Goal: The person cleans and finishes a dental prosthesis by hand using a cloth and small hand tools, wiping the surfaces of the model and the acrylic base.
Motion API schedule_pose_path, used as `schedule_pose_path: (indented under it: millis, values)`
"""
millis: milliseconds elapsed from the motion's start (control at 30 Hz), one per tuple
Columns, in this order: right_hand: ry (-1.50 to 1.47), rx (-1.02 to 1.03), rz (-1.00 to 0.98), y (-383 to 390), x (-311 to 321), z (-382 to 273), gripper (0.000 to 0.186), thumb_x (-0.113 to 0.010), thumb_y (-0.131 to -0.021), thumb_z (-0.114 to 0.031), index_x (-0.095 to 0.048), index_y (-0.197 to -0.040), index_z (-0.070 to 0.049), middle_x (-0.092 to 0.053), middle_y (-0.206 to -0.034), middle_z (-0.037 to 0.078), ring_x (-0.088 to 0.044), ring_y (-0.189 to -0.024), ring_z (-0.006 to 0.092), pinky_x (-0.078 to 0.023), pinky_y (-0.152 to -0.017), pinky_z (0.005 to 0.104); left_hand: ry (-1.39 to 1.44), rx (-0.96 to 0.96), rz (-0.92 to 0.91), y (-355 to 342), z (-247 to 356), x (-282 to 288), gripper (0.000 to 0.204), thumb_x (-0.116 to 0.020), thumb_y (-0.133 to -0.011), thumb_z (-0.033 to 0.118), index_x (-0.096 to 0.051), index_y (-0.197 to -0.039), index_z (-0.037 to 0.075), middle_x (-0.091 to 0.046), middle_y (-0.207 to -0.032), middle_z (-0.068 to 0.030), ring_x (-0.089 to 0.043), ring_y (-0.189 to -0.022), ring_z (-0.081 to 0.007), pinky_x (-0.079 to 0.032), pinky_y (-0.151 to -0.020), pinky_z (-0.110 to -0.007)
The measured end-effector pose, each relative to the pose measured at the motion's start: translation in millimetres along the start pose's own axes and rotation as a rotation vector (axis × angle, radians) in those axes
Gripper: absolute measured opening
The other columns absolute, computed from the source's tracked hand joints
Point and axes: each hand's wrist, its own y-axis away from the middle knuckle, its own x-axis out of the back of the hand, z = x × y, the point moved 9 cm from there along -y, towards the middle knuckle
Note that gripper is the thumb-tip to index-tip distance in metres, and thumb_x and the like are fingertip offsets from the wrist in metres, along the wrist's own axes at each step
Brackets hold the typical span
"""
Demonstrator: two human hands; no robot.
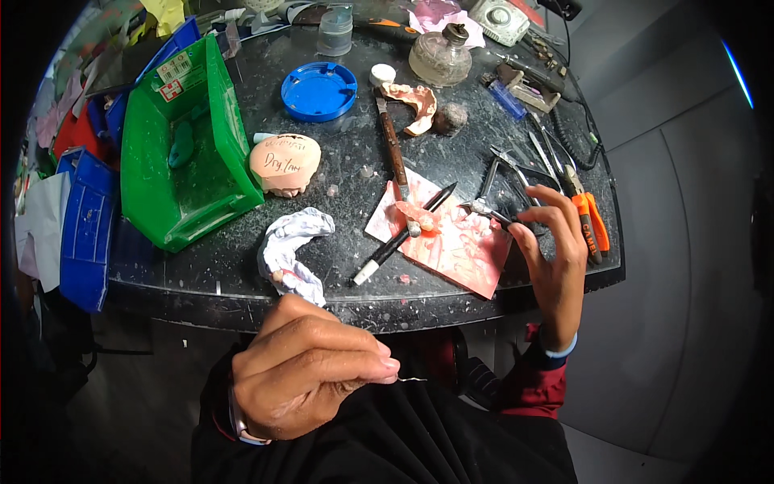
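My left hand (314, 371) is closed in a pinch, holding a short thin bent wire (414, 379) in front of the bench edge. Over the bench's right side, my right hand (558, 246) has its thumb and fingers curled about one dark handle of small pliers (481, 206). The pliers' metal head rests by a pink wax sheet (459, 262). A black-and-white pen (395, 242) and a brown-handled wax knife (391, 141) lie across that sheet. Beyond my left hand sits a whitish horseshoe-shaped dental cast (286, 246).
A green bin (145, 194) and blue bins (85, 234) line the left. Farther back are a peach dental model (286, 164), a blue lid (319, 90), a pinkish arch cast (419, 105) and a glass spirit lamp (440, 60). Orange-handled pliers (592, 222) lie at right.
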Motion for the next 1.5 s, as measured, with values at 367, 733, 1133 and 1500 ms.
schedule_pose_path:
  millis: [367,733,1133,1500]
  values:
    - [0.230,0.106,-0.047,-29.4,-0.2,31.4,0.024,-0.068,-0.076,-0.014,-0.052,-0.085,0.002,-0.055,-0.108,0.014,-0.054,-0.098,0.0330,-0.044,-0.081,0.0371,0.113,-0.055,-0.003,-4.1,16.7,-2.2,0.011,-0.075,-0.070,0.012,-0.066,-0.070,0.006,-0.066,-0.072,-0.0048,-0.055,-0.060,-0.0120,-0.040,-0.052,-0.021]
    - [0.104,0.154,0.065,-38.6,7.9,43.1,0.007,-0.048,-0.087,-0.003,-0.048,-0.091,0.003,-0.050,-0.083,0.015,-0.053,-0.070,0.0274,-0.044,-0.065,0.0371,0.280,-0.001,-0.088,-2.0,24.9,-12.5,0.014,-0.078,-0.065,0.006,-0.066,-0.072,0.004,-0.067,-0.077,-0.0087,-0.059,-0.064,-0.0145,-0.046,-0.052,-0.021]
    - [-1.422,0.544,-0.808,101.1,-31.8,-128.4,0.022,-0.061,-0.085,-0.012,-0.057,-0.081,0.009,-0.058,-0.091,0.022,-0.060,-0.076,0.0355,-0.050,-0.063,0.0379,0.972,0.116,-0.382,13.6,16.0,-33.2,0.011,-0.070,-0.068,-0.007,-0.067,-0.078,-0.008,-0.065,-0.081,-0.0212,-0.065,-0.074,-0.0269,-0.055,-0.063,-0.030]
    - [-1.620,0.495,-0.616,108.6,-44.1,-143.5,0.026,-0.066,-0.082,-0.011,-0.060,-0.092,0.012,-0.062,-0.088,0.024,-0.065,-0.068,0.0328,-0.055,-0.057,0.0331,0.955,0.209,-0.601,37.5,14.4,-36.7,0.010,-0.069,-0.072,-0.003,-0.067,-0.081,-0.005,-0.065,-0.088,-0.0185,-0.066,-0.077,-0.0241,-0.057,-0.065,-0.027]
